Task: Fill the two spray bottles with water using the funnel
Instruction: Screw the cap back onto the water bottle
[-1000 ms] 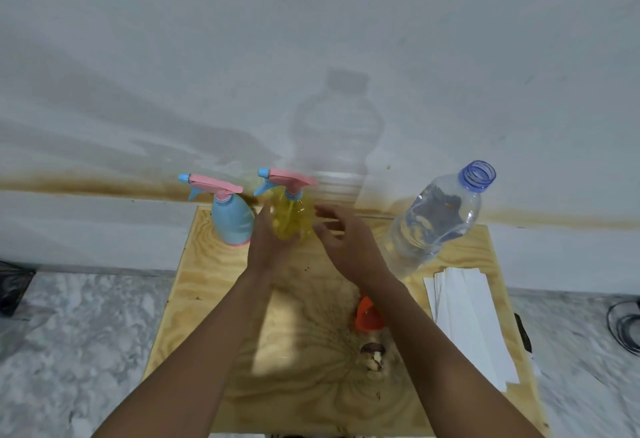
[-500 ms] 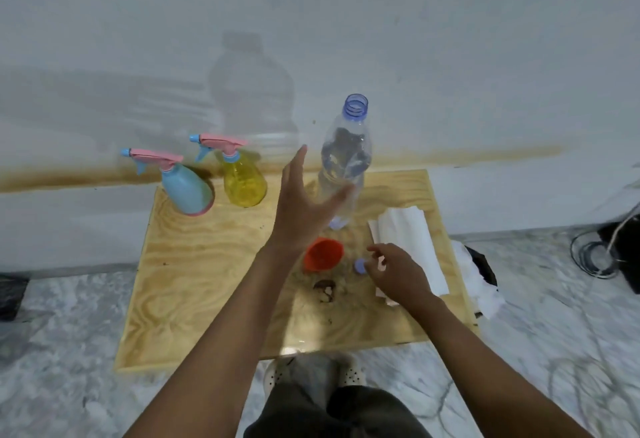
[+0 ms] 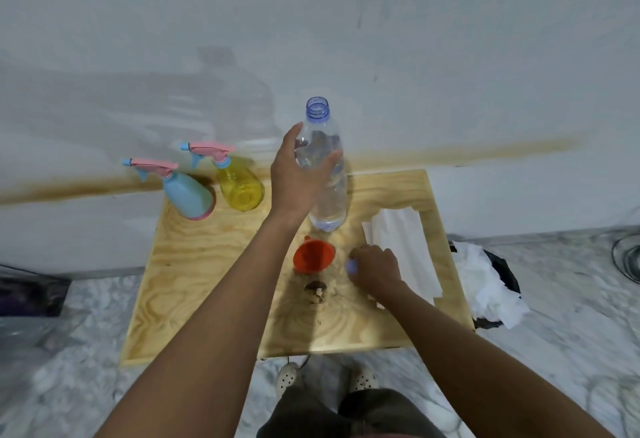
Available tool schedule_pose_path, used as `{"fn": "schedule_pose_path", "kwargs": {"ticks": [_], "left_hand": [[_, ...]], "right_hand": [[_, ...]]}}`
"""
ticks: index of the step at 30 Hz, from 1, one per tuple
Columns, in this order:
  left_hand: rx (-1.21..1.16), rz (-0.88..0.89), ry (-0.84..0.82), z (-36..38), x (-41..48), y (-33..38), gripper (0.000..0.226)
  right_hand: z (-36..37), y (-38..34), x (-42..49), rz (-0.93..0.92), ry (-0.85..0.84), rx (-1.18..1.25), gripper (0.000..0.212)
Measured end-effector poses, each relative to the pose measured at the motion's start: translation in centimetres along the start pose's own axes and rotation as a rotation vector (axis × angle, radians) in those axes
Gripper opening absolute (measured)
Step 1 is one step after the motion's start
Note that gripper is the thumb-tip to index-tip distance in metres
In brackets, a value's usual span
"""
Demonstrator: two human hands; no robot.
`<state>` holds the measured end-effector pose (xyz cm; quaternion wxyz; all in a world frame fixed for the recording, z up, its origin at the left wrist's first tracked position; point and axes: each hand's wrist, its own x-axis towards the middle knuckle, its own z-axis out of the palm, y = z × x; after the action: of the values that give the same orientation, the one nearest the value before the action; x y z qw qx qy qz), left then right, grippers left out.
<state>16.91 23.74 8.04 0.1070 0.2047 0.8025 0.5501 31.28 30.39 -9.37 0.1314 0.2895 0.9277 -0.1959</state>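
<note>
A blue spray bottle [image 3: 188, 197] and a yellow spray bottle [image 3: 239, 183], both with pink trigger heads, stand at the back left of the wooden table [image 3: 194, 285]. A clear, uncapped water bottle [image 3: 329, 195] stands upright near the back middle. My left hand [image 3: 298, 178] wraps around its upper body. An orange funnel [image 3: 313, 257] lies on the table in front of the bottle. My right hand [image 3: 375, 269] rests on the table beside the funnel, fingers closed on the small blue bottle cap [image 3: 351, 267].
White folded paper towels [image 3: 401, 247] lie on the table's right side. A small brown-and-tan object [image 3: 316, 291] sits just in front of the funnel. A black bag with crumpled white paper [image 3: 485, 278] lies on the marble floor to the right. A wall stands behind.
My left hand has left the yellow spray bottle and closed around the water bottle. My right hand came down to the table and took hold of the cap. The view has pulled back.
</note>
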Motion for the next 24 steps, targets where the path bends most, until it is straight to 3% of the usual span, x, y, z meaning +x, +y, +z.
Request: {"fn": "schedule_pose_path", "kwargs": {"ticks": [7, 14, 20, 24], "left_hand": [[-0.006, 0.009, -0.004, -0.1, 0.0, -0.3, 0.078], [-0.017, 0.027, 0.000, -0.2, 0.2, -0.4, 0.076], [-0.031, 0.034, 0.019, 0.2, 0.2, -0.5, 0.073], [-0.041, 0.023, 0.011, 0.2, 0.3, -0.5, 0.075]], "right_hand": [[-4.4, 0.4, -1.5, -0.006, 0.215, 0.366, 0.038], [-15.8, -1.4, -2.2, -0.248, 0.588, 0.586, 0.031], [-24.4, -4.7, -1.2, -0.414, 0.630, 0.465, 0.034], [-27.5, -6.8, 0.0, -0.444, 0.500, 0.208, 0.037]]}}
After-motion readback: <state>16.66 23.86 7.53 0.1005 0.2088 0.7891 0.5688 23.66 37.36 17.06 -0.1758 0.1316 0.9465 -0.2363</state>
